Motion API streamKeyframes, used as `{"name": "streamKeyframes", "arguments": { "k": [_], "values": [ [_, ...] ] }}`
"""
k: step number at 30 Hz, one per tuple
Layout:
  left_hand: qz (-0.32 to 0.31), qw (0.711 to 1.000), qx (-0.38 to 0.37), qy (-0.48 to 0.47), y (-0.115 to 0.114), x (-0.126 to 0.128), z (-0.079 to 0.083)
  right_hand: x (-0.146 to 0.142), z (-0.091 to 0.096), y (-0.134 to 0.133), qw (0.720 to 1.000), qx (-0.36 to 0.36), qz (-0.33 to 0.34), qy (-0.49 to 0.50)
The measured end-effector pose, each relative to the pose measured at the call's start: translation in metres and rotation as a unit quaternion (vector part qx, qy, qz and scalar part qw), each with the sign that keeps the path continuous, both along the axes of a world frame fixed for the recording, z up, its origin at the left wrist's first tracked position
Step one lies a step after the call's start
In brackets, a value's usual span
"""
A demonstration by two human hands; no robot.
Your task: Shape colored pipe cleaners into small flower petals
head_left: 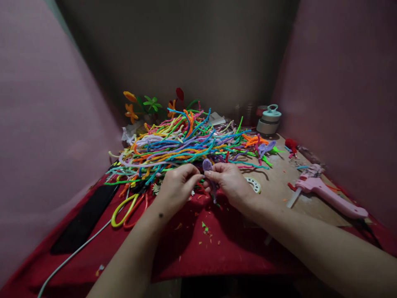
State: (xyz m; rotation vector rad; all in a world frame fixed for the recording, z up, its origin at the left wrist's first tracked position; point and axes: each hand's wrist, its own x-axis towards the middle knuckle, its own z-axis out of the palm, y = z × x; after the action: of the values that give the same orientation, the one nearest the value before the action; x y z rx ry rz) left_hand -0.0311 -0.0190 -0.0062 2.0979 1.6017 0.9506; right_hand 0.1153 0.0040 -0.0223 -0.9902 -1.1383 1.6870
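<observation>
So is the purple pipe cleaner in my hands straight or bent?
Bent: the purple pipe cleaner curls into a small loop at its top, pinched between the left hand and right hand.

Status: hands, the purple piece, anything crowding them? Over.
Both shut: left hand and right hand pinch the purple pipe cleaner, looped on top. Just behind, heap of pipe cleaners. Off to the sides: scissors, glue gun.

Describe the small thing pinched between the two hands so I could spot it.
Find the big tangled heap of coloured pipe cleaners. Just in front, the left hand and right hand meet, pinching a lilac pipe cleaner. Unlike the loose strands behind, it is bent into a small rounded loop.
</observation>
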Motion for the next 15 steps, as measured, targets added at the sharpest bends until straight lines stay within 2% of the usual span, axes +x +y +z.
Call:
{"name": "streamKeyframes", "arguments": {
  "k": [2, 4, 7, 11, 15],
  "values": [
    [0.014, 0.990, -0.081, -0.112, 0.0031, -0.0057, 0.0060, 0.0003, 0.0025, -0.0009, 1.000, 0.002, 0.015, -0.006],
    [0.002, 0.966, -0.151, -0.208, 0.0049, -0.0089, 0.0098, 0.0005, 0.0046, -0.0021, 0.999, -0.010, 0.043, -0.013],
    [-0.040, 0.930, -0.227, -0.286, 0.0045, -0.0071, 0.0098, 0.0006, 0.0057, -0.0037, 0.997, -0.011, 0.068, -0.027],
    [-0.036, 0.937, -0.208, -0.277, 0.0024, -0.0019, 0.0051, 0.0006, 0.0041, -0.0037, 0.995, 0.008, 0.084, -0.051],
    [-0.053, 0.944, -0.193, -0.263, 0.0026, -0.0028, 0.0028, 0.0004, 0.0038, -0.0016, 0.993, -0.015, 0.109, -0.052]
  ]
}}
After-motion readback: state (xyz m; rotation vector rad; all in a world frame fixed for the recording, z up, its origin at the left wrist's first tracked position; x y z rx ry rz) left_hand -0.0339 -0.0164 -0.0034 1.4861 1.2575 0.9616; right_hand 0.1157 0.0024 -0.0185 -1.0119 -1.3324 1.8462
